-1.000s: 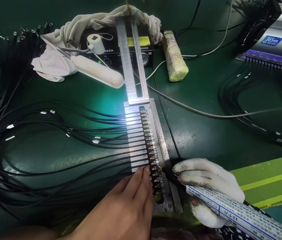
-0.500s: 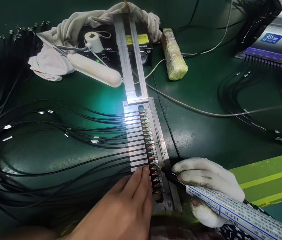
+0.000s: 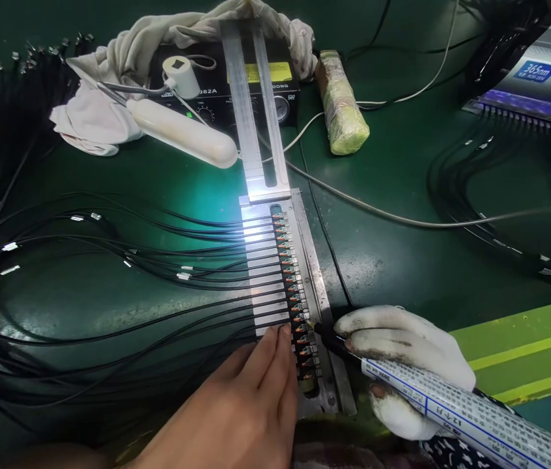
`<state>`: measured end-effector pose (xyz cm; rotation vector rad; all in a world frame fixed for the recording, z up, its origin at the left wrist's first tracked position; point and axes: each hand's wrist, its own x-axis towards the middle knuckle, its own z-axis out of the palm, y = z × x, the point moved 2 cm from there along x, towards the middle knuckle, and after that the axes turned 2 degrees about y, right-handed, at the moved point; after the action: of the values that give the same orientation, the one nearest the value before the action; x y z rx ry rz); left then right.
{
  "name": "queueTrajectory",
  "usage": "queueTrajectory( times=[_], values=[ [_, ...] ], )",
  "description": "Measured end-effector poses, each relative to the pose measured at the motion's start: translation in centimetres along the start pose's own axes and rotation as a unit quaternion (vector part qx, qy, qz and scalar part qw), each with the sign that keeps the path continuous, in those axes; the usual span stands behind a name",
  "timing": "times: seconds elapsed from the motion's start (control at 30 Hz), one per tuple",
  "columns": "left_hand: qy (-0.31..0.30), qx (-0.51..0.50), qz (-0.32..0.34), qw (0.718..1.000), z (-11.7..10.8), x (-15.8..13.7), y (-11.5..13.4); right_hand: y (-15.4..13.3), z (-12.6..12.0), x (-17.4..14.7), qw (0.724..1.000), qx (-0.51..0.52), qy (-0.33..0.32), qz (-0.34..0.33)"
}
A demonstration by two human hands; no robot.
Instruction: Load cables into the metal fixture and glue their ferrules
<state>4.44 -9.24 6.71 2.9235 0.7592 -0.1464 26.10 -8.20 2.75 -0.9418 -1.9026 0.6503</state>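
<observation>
A metal fixture lies on the table with a row of black cables entering from the left. Their small connector ends, with orange and green wires, sit in its slots. My bare left hand rests at the fixture's lower left, fingers pressed together, fingertips at a cable by the slots; what is under them is hidden. In a stained white glove, my right hand grips a labelled glue syringe, closed around it. The syringe's black front points left, its fine tip at a connector near my left fingertips.
Behind the fixture stands a black controller box with a cloth draped over it. A white lamp lights the fixture. A wrapped block, a purple-lit 365nm unit and a cable bundle surround the work.
My right hand has moved the syringe tip slightly up and left along the connectors. The left hand stays in place.
</observation>
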Motion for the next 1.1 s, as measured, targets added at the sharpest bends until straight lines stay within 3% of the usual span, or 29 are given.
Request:
queueTrajectory(
  times=[0.63, 0.83, 1.1],
  values=[
    [0.033, 0.006, 0.002, 0.999, 0.5, 0.1, -0.2, -0.2, 0.0, 0.6, 1.000, -0.005, 0.010, 0.002],
    [0.093, 0.018, -0.001, 0.995, 1.7, -0.1, 0.0, -0.3, -0.1, 0.6, 1.000, 0.003, 0.010, -0.004],
    [0.037, 0.018, 0.003, 0.999, 0.0, 0.3, -0.2, -0.2, 0.0, 0.3, 1.000, 0.007, 0.006, -0.004]
  ],
)
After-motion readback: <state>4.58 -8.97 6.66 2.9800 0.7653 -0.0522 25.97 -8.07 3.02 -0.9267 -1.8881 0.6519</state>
